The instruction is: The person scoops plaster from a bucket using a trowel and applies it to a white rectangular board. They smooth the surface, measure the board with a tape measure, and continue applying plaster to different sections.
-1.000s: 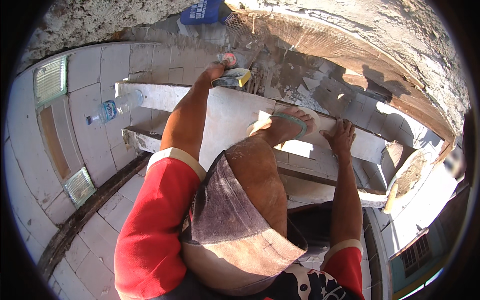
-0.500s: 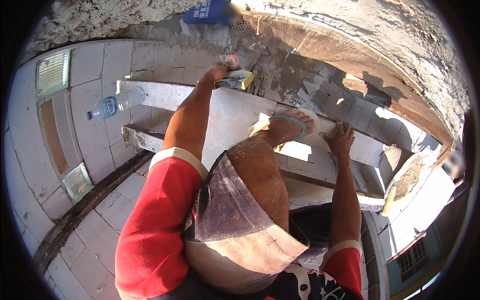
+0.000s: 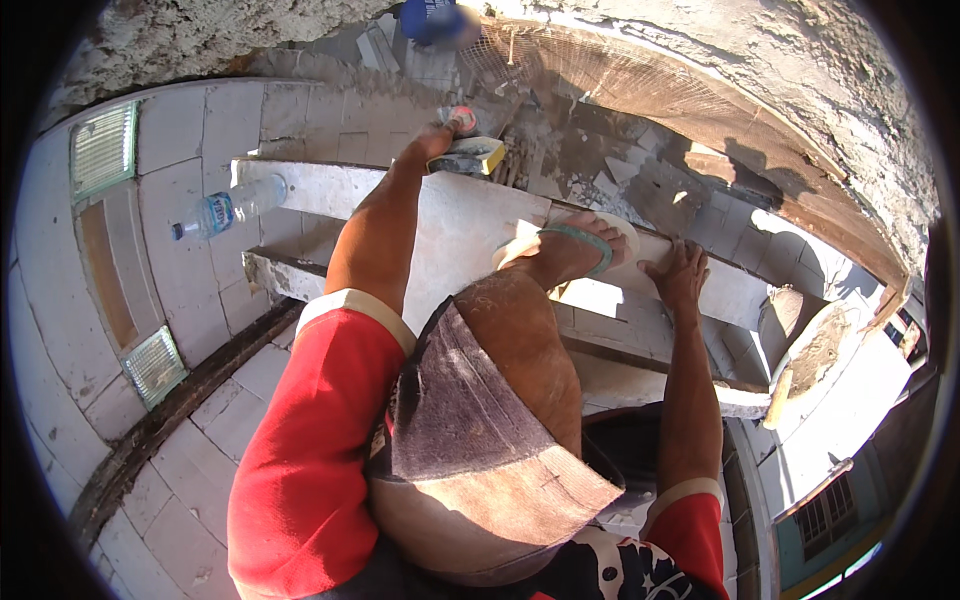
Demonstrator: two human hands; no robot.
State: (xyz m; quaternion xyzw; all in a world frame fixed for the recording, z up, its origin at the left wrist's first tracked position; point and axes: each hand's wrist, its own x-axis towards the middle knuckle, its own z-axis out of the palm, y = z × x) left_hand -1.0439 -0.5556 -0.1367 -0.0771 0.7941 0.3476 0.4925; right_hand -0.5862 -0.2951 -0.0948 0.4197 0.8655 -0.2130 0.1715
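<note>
My left hand [image 3: 436, 140] reaches out over the far edge of a white-smeared board [image 3: 330, 192]. Its fingers are closed around a small round thing with a red end [image 3: 462, 118], whose kind I cannot make out. Just below that hand lies a yellow and grey block [image 3: 468, 156] at the board's edge. My right hand [image 3: 681, 272] rests on the same board farther right, thumb apart and fingers spread over its far edge, holding nothing. Between the hands my foot in a green-strapped flip-flop [image 3: 585, 243] stands on the board.
A clear water bottle [image 3: 228, 208] appears at the board's left end. At right, a mortar-coated pan [image 3: 820, 350] sits beside a wooden handle [image 3: 778, 398]. Broken tile pieces [image 3: 620, 165] lie lower down beyond the board. A person in a blue garment [image 3: 428, 20] is at the top.
Both hands stay practically where they were. The person in blue at the top has shifted slightly to the right and up.
</note>
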